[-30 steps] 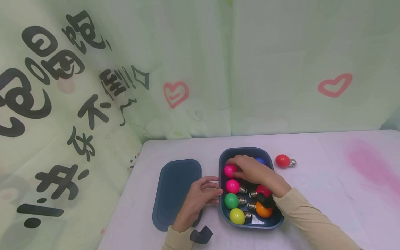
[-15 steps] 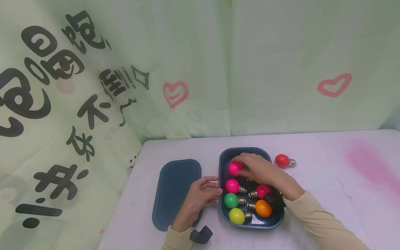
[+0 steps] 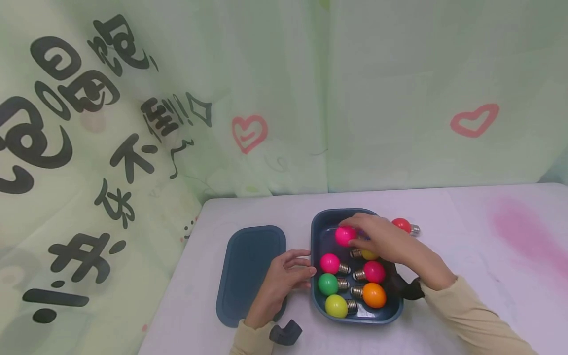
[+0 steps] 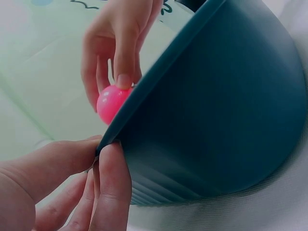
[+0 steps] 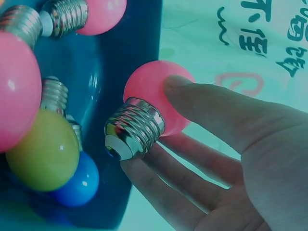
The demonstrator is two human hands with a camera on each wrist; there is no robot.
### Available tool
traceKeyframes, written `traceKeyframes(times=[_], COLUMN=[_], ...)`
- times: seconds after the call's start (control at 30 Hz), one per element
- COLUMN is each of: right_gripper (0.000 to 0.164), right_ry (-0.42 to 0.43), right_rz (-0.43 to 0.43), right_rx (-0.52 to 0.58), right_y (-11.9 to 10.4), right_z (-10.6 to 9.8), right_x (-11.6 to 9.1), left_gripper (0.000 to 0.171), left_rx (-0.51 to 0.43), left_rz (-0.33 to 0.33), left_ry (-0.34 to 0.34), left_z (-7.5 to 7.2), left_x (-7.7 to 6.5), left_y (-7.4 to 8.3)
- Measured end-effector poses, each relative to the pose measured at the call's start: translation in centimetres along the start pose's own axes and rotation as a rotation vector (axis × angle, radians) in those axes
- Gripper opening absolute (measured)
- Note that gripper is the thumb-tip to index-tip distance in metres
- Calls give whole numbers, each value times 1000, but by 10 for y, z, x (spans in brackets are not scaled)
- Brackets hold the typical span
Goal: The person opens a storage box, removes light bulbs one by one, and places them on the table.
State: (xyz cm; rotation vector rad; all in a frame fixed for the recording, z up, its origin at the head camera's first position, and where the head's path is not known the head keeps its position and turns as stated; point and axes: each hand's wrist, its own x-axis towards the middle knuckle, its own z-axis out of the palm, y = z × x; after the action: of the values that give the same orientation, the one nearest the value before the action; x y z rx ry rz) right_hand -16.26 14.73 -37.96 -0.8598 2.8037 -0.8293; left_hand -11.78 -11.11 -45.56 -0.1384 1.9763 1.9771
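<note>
A pink light bulb [image 3: 345,236] with a metal screw base is pinched by my right hand [image 3: 382,237] over the far part of a dark blue container [image 3: 355,321]. The right wrist view shows the thumb on the pink globe, with the base pointing away from the palm. My left hand [image 3: 288,273] stays at the container's left side; in the left wrist view its thumb and a finger pinch the rim. Inside the container lie a second pink bulb [image 3: 330,264], a green bulb [image 3: 328,284], a yellow bulb [image 3: 337,306], an orange bulb [image 3: 374,295] and others, including a blue bulb [image 5: 79,180].
A flat dark blue lid [image 3: 248,266] lies left of the container, partly under my left hand. A red bulb [image 3: 401,225] rests on the white tabletop [image 3: 479,276] to the right of the container. A printed curtain [image 3: 284,98] hangs behind the table.
My right hand has moved to the right and slightly away with the pink bulb, from the container's left side toward its middle. My left hand keeps its place at the rim.
</note>
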Motion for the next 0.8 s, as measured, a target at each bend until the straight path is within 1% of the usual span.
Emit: traceKeyframes(times=[0.13, 0.37, 0.6, 0.8], right_gripper=[41, 39, 41, 42], right_ry=[9, 30, 65, 91], right_rz=[7, -9, 5, 15], right_rx=[7, -7, -13, -4], right_y=[0, 6, 11, 20], right_z=[-6, -13, -18, -22], right_x=[-5, -14, -24, -35], left_gripper=[46, 44, 45, 46], left_rx=[4, 1, 2, 1], left_rz=[6, -5, 18, 19], left_ry=[1, 0, 2, 3], left_z=[-1, -1, 0, 0], left_x=[1, 2, 0, -1], left_y=[-1, -2, -1, 0])
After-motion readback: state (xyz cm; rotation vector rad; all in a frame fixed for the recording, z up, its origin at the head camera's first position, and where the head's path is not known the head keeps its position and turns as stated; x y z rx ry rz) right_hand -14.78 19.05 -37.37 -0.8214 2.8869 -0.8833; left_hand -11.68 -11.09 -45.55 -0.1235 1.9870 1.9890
